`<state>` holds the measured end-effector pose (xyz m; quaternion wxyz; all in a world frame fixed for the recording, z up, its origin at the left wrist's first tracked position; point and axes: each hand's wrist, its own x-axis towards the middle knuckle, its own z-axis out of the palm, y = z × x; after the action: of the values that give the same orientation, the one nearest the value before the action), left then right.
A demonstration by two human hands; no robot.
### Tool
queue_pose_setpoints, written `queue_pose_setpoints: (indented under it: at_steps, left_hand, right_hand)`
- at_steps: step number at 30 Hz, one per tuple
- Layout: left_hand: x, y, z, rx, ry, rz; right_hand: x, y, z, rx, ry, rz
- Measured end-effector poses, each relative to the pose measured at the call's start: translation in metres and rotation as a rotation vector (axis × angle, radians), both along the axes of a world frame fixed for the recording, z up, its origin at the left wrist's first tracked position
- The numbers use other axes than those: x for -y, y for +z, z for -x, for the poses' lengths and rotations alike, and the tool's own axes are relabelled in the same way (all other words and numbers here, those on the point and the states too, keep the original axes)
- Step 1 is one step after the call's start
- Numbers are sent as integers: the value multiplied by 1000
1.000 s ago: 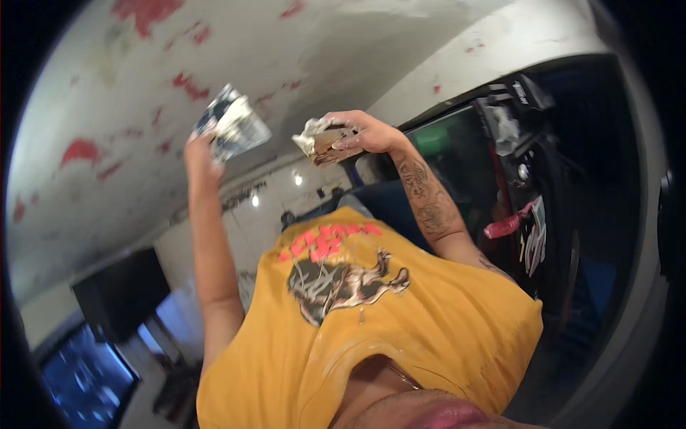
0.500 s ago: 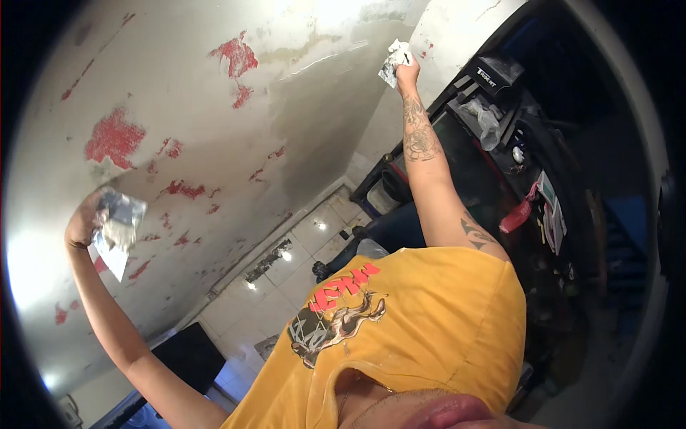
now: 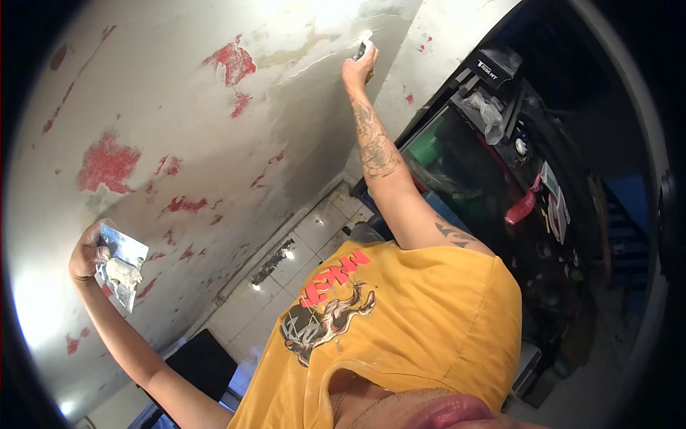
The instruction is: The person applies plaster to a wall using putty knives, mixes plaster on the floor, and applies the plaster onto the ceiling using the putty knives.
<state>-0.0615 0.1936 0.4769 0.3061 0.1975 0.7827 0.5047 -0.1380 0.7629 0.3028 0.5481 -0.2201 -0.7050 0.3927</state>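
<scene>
My left hand grips a flat metal putty spreader by its edge. A lump of off-white putty clings to its face. My right hand, on the outstretched tattooed arm, is closed around a second, smaller-looking spreader with white putty on it. That blade is at the wall, close to the corner; whether it touches cannot be made out. Grey damp-looking smears and red patches mark the whitish wall.
On the right stands a dark, cluttered shelf unit with a black box, a clear plastic bag and a red object. Pale tiles cover a lower stretch beyond my yellow shirt. A black panel is at lower left.
My right hand has moved left and slightly up, bringing its spreader from the corner onto the grey-smeared part of the wall. My left hand has lowered a little, its spreader turned to show the putty.
</scene>
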Motion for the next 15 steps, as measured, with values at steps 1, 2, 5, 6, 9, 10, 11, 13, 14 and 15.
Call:
queue_pose_setpoints:
  at_steps: [1, 2, 5, 6, 9, 10, 11, 13, 14, 15]
  left_hand:
    - [-6, 4, -3, 2, 0, -2]
    - [-18, 11, -5, 38, -20, 4]
    - [-28, 15, -3, 66, -35, 6]
    - [-27, 14, -1, 53, -39, -11]
    - [-11, 5, 5, 29, -19, -25]
    - [-11, 5, 5, 43, -11, -36]
    - [-9, 5, 4, 56, 6, -44]
    - [-1, 1, 5, 79, 16, -46]
    - [1, 1, 6, 84, 24, -40]
    - [5, 1, 5, 90, 35, -33]
  right_hand:
    - [11, 2, -3, -3, -27, 9]
    - [21, 1, -5, 24, -41, -13]
    - [55, 3, -12, 54, -59, -45]
    - [69, 3, -14, 54, -57, -44]
    - [113, 6, -29, 96, -96, -75]
    - [126, 11, -38, 117, 17, -53]
    - [139, 11, -47, 134, 140, -28]
    - [155, 10, -74, 44, 268, -7]
    - [159, 5, -79, -45, 387, 12]
    - [149, 0, -81, -202, 480, 102]
